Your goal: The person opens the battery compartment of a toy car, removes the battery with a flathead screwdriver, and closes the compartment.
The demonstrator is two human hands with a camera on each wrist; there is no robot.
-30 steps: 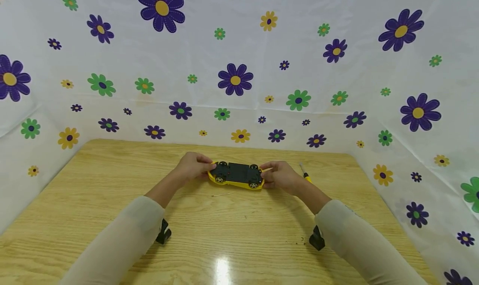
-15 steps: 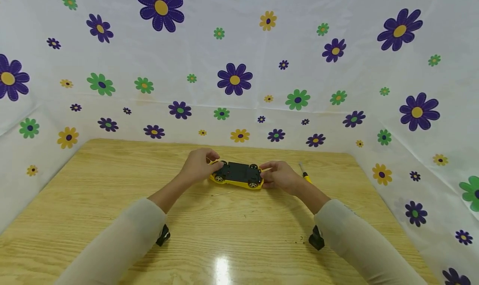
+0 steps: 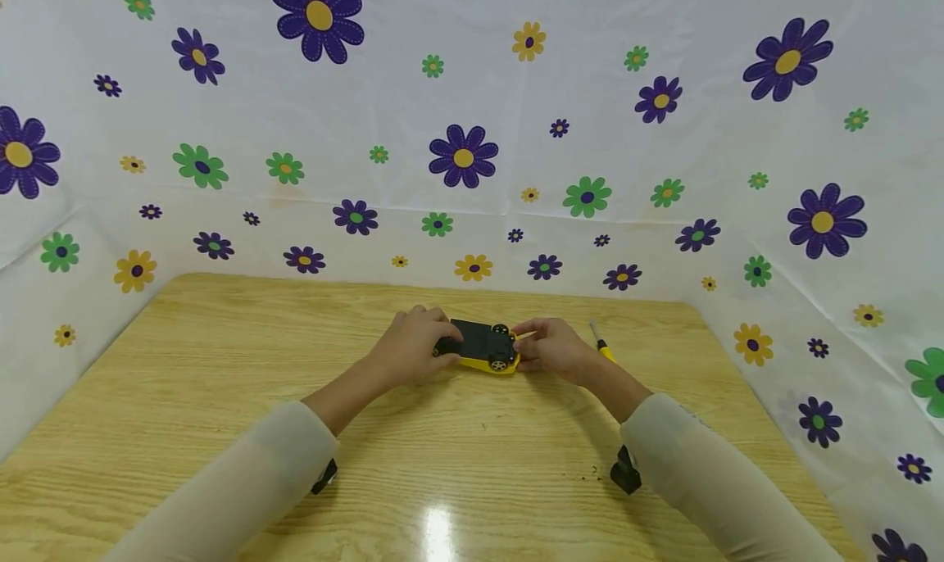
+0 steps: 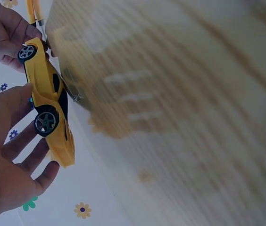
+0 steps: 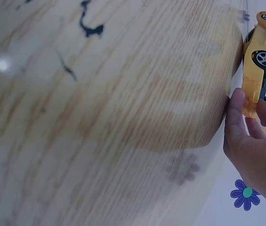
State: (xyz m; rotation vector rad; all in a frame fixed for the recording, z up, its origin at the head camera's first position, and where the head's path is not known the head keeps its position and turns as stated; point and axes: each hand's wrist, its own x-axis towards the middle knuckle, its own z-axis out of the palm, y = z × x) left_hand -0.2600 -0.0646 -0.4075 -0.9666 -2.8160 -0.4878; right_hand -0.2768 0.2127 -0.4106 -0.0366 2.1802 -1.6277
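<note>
A yellow toy car lies upside down on the table, its black underside and wheels facing up. My right hand holds its right end; in the right wrist view the thumb and fingers pinch the yellow bumper. Over the left half of the car is my left hand, hiding much of that end in the head view. In the left wrist view its thumb touches the dark underside, while the other fingers spread loosely around the wheel and end without a visible grip.
A screwdriver with a yellow and black handle lies beyond my right hand. Small dark specks are scattered on the wooden table. A flower-patterned cloth encloses the back and sides.
My left hand has slid right from the car's left end to above its underside, covering the left wheels. A thin stick near the car is now hidden. The right hand keeps its hold.
</note>
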